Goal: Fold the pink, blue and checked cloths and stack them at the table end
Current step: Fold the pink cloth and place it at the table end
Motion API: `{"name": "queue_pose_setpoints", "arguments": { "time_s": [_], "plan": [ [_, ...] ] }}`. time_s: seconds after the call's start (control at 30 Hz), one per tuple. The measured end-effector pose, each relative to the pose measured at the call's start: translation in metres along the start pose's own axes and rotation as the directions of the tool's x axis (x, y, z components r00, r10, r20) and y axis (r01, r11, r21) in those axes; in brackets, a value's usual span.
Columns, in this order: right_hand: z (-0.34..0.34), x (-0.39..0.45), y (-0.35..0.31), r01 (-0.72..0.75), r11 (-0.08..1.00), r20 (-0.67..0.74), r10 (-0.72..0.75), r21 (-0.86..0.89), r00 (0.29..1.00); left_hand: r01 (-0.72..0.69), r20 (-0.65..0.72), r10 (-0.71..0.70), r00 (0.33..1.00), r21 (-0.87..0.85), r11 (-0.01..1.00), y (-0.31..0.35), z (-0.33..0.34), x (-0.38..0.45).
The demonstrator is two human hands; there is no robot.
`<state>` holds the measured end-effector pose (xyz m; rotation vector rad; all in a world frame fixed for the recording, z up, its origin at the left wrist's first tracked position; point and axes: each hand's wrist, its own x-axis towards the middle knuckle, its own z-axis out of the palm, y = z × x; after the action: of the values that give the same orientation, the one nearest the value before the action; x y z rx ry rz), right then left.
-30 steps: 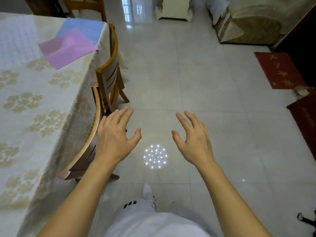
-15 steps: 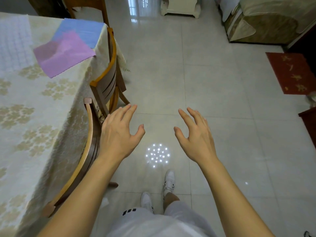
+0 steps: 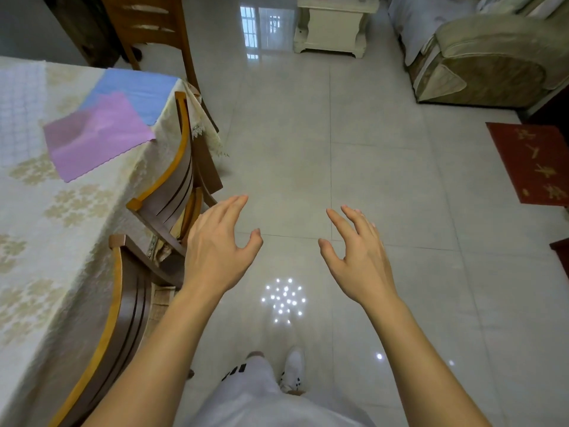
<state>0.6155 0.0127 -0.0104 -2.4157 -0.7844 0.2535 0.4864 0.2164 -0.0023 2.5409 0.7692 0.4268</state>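
Observation:
A pink cloth (image 3: 95,137) lies spread on the table (image 3: 61,217) at the left, overlapping a blue cloth (image 3: 135,90) near the table's far corner. A pale checked cloth (image 3: 18,112) lies flat beside them at the left edge of view. My left hand (image 3: 215,251) and my right hand (image 3: 357,257) hover in the air over the tiled floor, fingers spread and relaxed, holding nothing. Both hands are well to the right of the table and apart from the cloths.
Two wooden chairs (image 3: 172,186) (image 3: 123,318) are pushed in along the table's right side, and a third (image 3: 147,29) stands at its far end. A sofa (image 3: 480,53), a white cabinet (image 3: 332,23) and a red mat (image 3: 529,161) border the open tiled floor.
I have stepped forward along the table; the cloths and chairs sit lower and nearer in view. Both hands stay raised and empty, with my feet shifting below.

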Motion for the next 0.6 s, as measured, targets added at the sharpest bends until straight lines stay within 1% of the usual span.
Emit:
{"name": "queue_pose_setpoints", "arguments": {
  "time_s": [0.3,0.47,0.6],
  "plan": [
    [0.001,0.059,0.002,0.055,0.999,0.018,-0.055,0.0,0.998,0.032,-0.009,-0.031,0.999,0.026,0.999,-0.004,0.009,0.047],
    [0.009,0.104,-0.002,0.055,0.998,0.021,-0.054,-0.025,0.998,-0.017,-0.003,0.018,1.0,0.169,0.986,-0.018,0.016,0.088],
    [0.013,0.148,-0.015,0.051,0.998,0.02,-0.051,-0.044,0.999,-0.03,0.029,0.023,0.999,0.255,0.967,-0.032,0.017,0.126]
  ]
}}
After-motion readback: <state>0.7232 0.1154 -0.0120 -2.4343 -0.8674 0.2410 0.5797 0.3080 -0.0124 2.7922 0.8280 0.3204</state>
